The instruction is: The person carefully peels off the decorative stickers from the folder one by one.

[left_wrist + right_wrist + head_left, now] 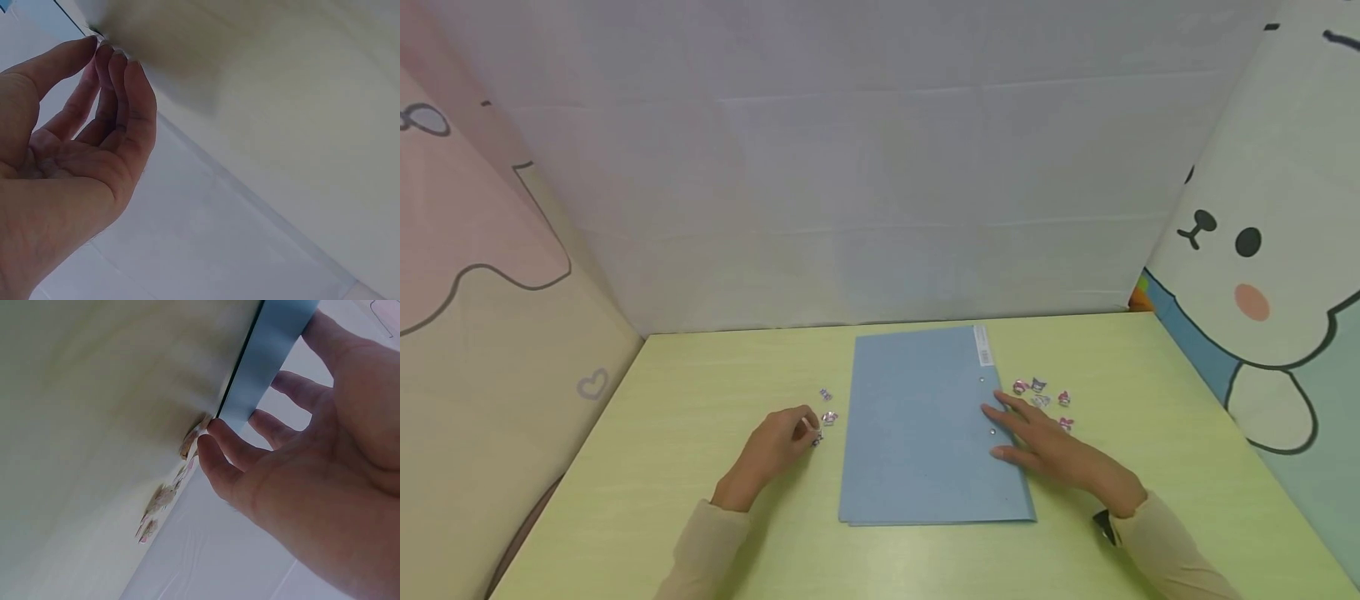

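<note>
The left hand (778, 446) pinches a clip (817, 437) near the folder's (925, 433) left edge at mid-tabletop, while the right hand (1045, 446) lies spread flat on its right edge; loosening that press could let the folder slide, scattering nearby clips (1041, 396).

It looked like a small craft or study booth. A pale green bench (700, 400) was boxed in by a white panel (880, 167) beyond the hands and cartoon-printed panels (1262, 267) to either side, with a blue folder (917, 433) between the hands.
</note>
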Demonstrator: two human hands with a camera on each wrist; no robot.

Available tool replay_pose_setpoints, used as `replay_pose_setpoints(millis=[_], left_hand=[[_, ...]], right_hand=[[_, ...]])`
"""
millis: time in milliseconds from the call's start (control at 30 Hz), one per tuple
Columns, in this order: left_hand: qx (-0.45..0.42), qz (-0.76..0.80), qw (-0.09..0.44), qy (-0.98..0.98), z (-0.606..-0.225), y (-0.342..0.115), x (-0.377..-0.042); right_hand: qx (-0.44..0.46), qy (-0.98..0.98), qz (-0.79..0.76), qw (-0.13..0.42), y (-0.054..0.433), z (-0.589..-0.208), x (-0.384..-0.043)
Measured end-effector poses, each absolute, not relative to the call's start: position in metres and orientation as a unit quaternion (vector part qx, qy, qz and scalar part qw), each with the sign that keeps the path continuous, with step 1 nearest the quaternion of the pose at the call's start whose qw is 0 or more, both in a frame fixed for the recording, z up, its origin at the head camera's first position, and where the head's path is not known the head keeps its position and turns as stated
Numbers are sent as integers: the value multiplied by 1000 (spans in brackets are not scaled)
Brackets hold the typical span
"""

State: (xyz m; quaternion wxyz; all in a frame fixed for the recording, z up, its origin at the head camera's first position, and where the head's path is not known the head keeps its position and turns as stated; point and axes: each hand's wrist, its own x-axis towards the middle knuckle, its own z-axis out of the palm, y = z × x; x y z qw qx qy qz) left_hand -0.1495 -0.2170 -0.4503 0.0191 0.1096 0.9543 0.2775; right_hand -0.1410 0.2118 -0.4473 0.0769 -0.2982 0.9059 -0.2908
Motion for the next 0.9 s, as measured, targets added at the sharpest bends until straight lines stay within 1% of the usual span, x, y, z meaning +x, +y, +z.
replay_pose_setpoints(millis=[167, 300, 433, 533, 633, 733, 800, 900], left_hand=[[121, 273, 11, 954, -452, -215, -151], [131, 263, -8, 956, -451, -210, -149], [144, 252, -63, 955, -452, -204, -145], [166, 244, -124, 947, -456, -197, -144], [187, 229, -184, 937, -458, -192, -142], [204, 207, -236, 927, -460, -188, -142], [210, 196, -253, 924, -460, -186, -141], [213, 185, -261, 923, -461, -182, -138]], right_hand=[[-297, 908, -288, 74, 213, -447, -141], [-302, 905, -290, 72, 215, -445, -142], [-301, 905, -291, 78, 215, -442, -141], [-297, 909, -285, 67, 216, -440, -140], [-302, 913, -273, 36, 218, -439, -138], [-309, 918, -250, -16, 218, -442, -137], [-312, 919, -234, -59, 219, -444, -135], [-316, 914, -223, -122, 220, -447, -133]])
